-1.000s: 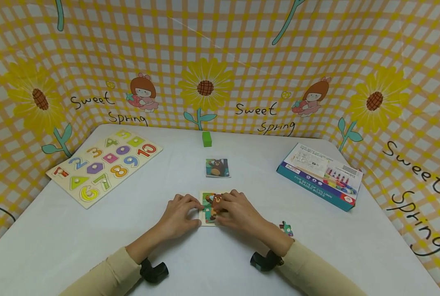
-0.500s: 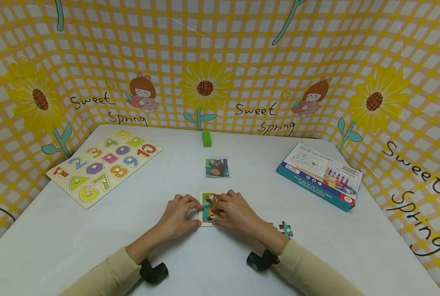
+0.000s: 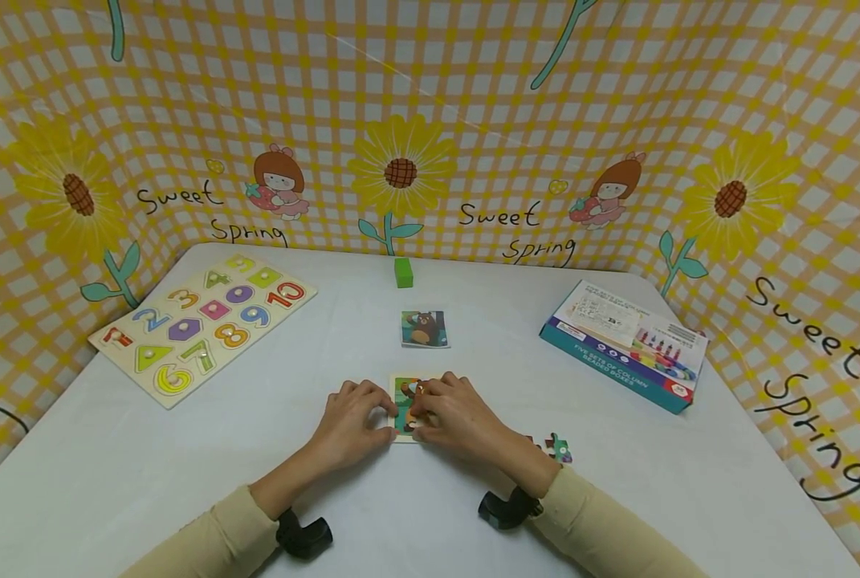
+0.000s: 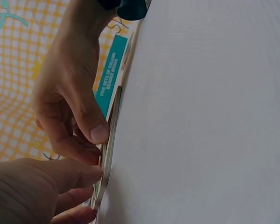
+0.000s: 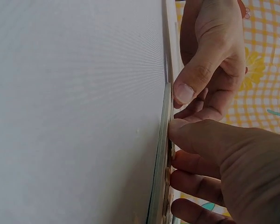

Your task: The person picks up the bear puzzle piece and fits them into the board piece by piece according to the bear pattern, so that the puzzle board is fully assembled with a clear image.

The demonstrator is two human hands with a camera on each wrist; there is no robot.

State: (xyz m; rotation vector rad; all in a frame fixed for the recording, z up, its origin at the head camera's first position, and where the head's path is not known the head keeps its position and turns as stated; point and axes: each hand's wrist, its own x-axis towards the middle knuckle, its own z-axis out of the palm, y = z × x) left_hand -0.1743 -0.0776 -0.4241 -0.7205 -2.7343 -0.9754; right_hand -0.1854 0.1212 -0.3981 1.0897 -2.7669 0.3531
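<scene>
A small jigsaw puzzle board [image 3: 393,387] with a pale border and a bear picture lies flat on the table before me. My left hand [image 3: 350,417] holds the board's left side, thumb at the near corner and fingertips on the left edge. From the right, my right hand [image 3: 466,413] has its thumb and bent fingers on a puzzle piece [image 3: 420,392] in the board, covering the right half. In the right wrist view the board [image 5: 163,140] appears edge-on, with the thumb at its rim. Loose puzzle pieces [image 3: 560,447] lie beside my right forearm, partly hidden.
A bear picture card [image 3: 425,329] lies beyond the board, with a green block [image 3: 404,273] behind it. At the left is a number-and-shape puzzle board [image 3: 205,325]; a beaded-boxes carton [image 3: 625,345] lies at the right. Checked cloth [image 3: 473,104] surrounds the white table.
My right hand has shifted slightly left over the board, covering more of the bear picture. More of the loose pieces shows beside my forearm. The left hand stays nearly still.
</scene>
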